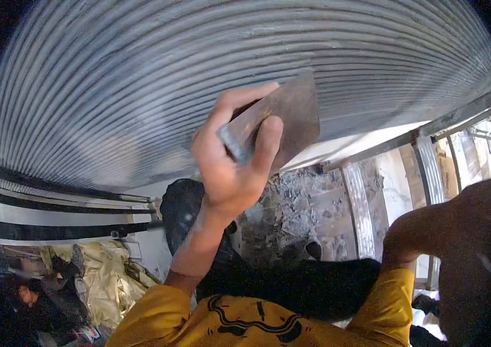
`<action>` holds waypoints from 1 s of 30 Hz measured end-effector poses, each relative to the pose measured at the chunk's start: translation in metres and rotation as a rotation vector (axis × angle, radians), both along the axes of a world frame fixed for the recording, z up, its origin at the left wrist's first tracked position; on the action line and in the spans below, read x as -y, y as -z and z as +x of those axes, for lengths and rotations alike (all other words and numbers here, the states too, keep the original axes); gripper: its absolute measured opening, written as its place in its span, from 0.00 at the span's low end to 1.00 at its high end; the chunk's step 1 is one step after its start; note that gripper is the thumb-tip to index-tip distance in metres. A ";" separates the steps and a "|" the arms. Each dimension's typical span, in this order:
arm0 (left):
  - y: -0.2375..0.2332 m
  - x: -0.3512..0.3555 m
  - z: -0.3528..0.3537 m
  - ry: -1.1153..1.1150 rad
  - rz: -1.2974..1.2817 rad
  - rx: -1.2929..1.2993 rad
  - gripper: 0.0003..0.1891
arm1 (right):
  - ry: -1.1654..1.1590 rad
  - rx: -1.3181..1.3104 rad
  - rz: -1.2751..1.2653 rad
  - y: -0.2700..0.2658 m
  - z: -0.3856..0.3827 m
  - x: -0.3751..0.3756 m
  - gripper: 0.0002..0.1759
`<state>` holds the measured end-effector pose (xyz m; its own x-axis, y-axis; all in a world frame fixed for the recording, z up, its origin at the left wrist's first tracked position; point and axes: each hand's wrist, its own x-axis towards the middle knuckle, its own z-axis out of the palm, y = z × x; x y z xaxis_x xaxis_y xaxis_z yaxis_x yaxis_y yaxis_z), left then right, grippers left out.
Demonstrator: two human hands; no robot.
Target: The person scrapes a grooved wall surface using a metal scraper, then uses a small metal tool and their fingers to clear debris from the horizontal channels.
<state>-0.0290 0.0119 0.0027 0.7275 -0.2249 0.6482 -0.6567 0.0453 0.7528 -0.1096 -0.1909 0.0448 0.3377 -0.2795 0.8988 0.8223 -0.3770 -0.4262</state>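
My left hand (234,156) is closed round a flat metal scraper (297,113), its thumb laid across the near face and its fingers behind. The blade is brownish and worn, with a paler grey strip along its edge by the palm. Held at a tilt, it overlaps the lower part of a large grey ridged surface (159,87), whose parallel grooves curve across the view. My right arm (448,225) bends outward at the right side, and its hand lies beyond the edge of the view.
Below, crumbled grey debris (297,202) covers a plank floor beside my dark-clad legs. Metal rails (361,208) run along the right, dark bars (66,228) along the left. Crumpled gold sheeting (109,274) lies at lower left, near a person in dark clothing (60,301).
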 end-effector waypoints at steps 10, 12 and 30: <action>0.008 -0.016 0.000 -0.287 -0.032 0.130 0.17 | -0.027 -0.272 0.110 0.051 0.070 -0.048 0.12; 0.015 -0.013 -0.002 -0.308 -0.078 0.070 0.18 | -0.061 -0.243 -0.038 0.061 0.081 -0.067 0.15; 0.020 -0.007 0.009 -0.296 -0.196 -0.038 0.20 | 0.044 -0.124 -0.024 0.057 0.103 -0.086 0.12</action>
